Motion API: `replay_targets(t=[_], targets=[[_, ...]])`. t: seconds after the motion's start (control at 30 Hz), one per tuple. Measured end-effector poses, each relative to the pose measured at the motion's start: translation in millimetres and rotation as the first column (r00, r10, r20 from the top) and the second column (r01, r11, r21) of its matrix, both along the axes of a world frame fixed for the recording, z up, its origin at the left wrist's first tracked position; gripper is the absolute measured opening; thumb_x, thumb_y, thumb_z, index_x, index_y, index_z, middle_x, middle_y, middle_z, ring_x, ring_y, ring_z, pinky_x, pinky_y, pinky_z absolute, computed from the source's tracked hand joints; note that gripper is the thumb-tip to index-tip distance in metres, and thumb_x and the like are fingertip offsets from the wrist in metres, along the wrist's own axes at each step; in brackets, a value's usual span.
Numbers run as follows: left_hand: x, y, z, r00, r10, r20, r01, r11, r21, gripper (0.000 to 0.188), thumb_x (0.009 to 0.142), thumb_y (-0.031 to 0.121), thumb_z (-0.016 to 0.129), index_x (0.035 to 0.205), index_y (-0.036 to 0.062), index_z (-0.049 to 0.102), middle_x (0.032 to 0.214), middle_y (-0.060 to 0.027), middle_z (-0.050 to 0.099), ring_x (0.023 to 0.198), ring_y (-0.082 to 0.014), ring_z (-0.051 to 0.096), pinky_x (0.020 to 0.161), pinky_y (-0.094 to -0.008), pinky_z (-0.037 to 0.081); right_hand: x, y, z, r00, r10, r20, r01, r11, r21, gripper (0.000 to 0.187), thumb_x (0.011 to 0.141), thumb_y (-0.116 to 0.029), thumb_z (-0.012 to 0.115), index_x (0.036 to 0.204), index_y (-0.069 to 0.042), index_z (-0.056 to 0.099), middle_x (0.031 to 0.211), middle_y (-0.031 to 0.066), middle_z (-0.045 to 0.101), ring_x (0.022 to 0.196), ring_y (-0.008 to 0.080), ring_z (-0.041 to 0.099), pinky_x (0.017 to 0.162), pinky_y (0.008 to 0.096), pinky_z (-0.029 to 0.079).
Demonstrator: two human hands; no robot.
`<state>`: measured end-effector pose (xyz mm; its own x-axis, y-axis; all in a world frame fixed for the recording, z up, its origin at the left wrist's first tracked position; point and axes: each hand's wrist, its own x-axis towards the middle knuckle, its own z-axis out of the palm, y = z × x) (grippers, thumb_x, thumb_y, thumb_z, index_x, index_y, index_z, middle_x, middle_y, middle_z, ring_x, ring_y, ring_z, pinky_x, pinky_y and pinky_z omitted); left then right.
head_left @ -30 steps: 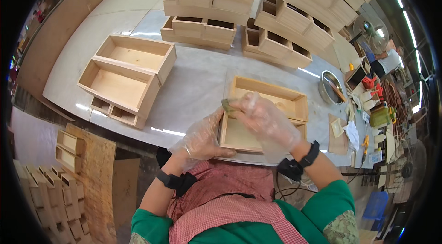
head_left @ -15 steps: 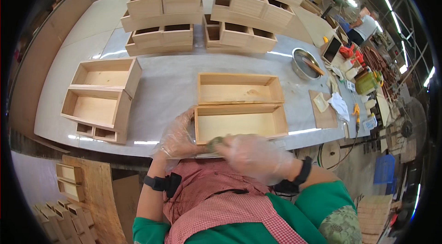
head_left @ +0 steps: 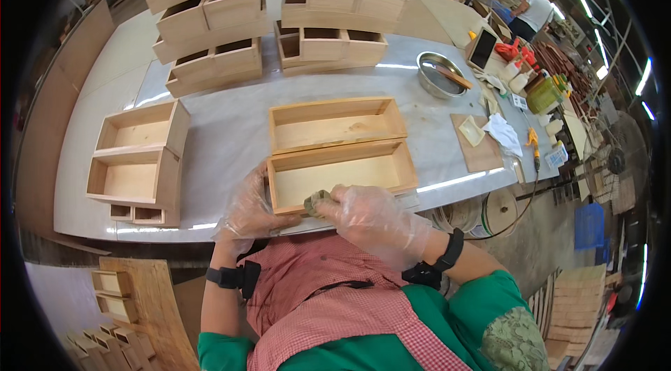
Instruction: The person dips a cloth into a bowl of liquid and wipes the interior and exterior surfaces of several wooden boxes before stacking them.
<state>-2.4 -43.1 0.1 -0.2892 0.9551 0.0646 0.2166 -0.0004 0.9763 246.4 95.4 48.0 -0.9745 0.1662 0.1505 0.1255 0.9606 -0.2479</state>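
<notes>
In front of me lies a pale wooden box [head_left: 341, 174] with two long open compartments, one behind the other. My left hand [head_left: 249, 207], in a clear plastic glove, grips its near left corner, fingers along the left side and thumb at the front. My right hand [head_left: 377, 219], gloved likewise, pinches a crumpled grey-green cloth or pad [head_left: 318, 204]. That pad touches the top of the box's near edge, left of the middle. The part of it inside my fingers is hidden.
Another wooden box unit [head_left: 136, 161] lies at left. Stacked drawer units [head_left: 328, 49] stand at the back. To the right are a metal bowl [head_left: 442, 76] with a brush, a board [head_left: 477, 144] with a white dish, a white cloth [head_left: 502, 134] and bottles. Someone stands far right.
My right hand, blurred before, is now sharper, and the pad sits higher on the box's near edge. The head view has shifted, so the table's things appear farther left.
</notes>
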Motion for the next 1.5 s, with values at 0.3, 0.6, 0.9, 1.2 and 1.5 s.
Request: replay_targets(t=[0.3, 0.6, 0.9, 1.2, 1.5], targets=[[-5, -8, 14, 0.990, -0.023, -0.136, 0.022, 1.000, -0.008, 0.094, 0.065, 0.020, 0.097, 0.147, 0.0037, 0.053, 0.134, -0.0117, 0.067, 0.127, -0.0238, 0.061, 0.113, -0.0380, 0.047, 118, 79, 20, 0.885, -0.463, 0.044, 0.455, 0.882, 0.123, 0.027, 0.094, -0.010, 0.062, 0.120, -0.013, 0.069, 0.106, 0.0106, 0.069, 0.080, 0.0331, 0.068, 0.068, 0.0435, 0.058], [-1, 42, 39, 0.646, 0.076, -0.759, -0.121, 0.993, -0.003, 0.050, 0.088, 0.017, 0.077, 0.134, 0.0082, 0.062, 0.129, -0.0186, 0.067, 0.132, -0.0423, 0.056, 0.112, -0.0484, 0.046, -67, 73, -3, 0.998, 0.028, -0.063, -0.026, 0.999, 0.040, 0.022, 0.100, -0.019, 0.059, 0.119, -0.013, 0.067, 0.091, 0.0123, 0.064, 0.084, 0.0332, 0.070, 0.067, 0.0450, 0.059], [3, 52, 5, 0.499, 0.230, -0.836, -0.160, 0.972, 0.171, 0.034, 0.082, 0.010, 0.076, 0.115, 0.0087, 0.069, 0.111, -0.0149, 0.072, 0.126, -0.0445, 0.059, 0.110, -0.0518, 0.047, 67, 165, 9, 0.917, -0.370, 0.150, 0.229, 0.794, 0.563, 0.028, 0.099, -0.014, 0.056, 0.124, -0.018, 0.068, 0.089, 0.0118, 0.063, 0.077, 0.0316, 0.069, 0.064, 0.0438, 0.056], [4, 54, 14, 0.594, 0.188, -0.782, -0.189, 0.978, 0.091, 0.030, 0.081, 0.010, 0.076, 0.111, 0.0082, 0.073, 0.110, -0.0155, 0.073, 0.113, -0.0410, 0.065, 0.097, -0.0500, 0.053, 28, 132, 3, 0.987, -0.127, 0.097, 0.105, 0.974, 0.203, 0.026, 0.109, -0.027, 0.048, 0.121, -0.013, 0.067, 0.092, 0.0157, 0.065, 0.083, 0.0348, 0.071, 0.071, 0.0463, 0.058], [-9, 56, 16, 0.648, 0.053, -0.760, -0.123, 0.992, -0.035, 0.027, 0.082, 0.011, 0.078, 0.108, 0.0062, 0.072, 0.103, -0.0158, 0.072, 0.104, -0.0401, 0.066, 0.090, -0.0492, 0.053, 56, 191, 8, 0.955, -0.298, 0.003, 0.272, 0.874, 0.403, 0.020, 0.097, -0.017, 0.060, 0.113, -0.012, 0.071, 0.097, 0.0140, 0.068, 0.074, 0.0308, 0.069, 0.068, 0.0410, 0.056]])
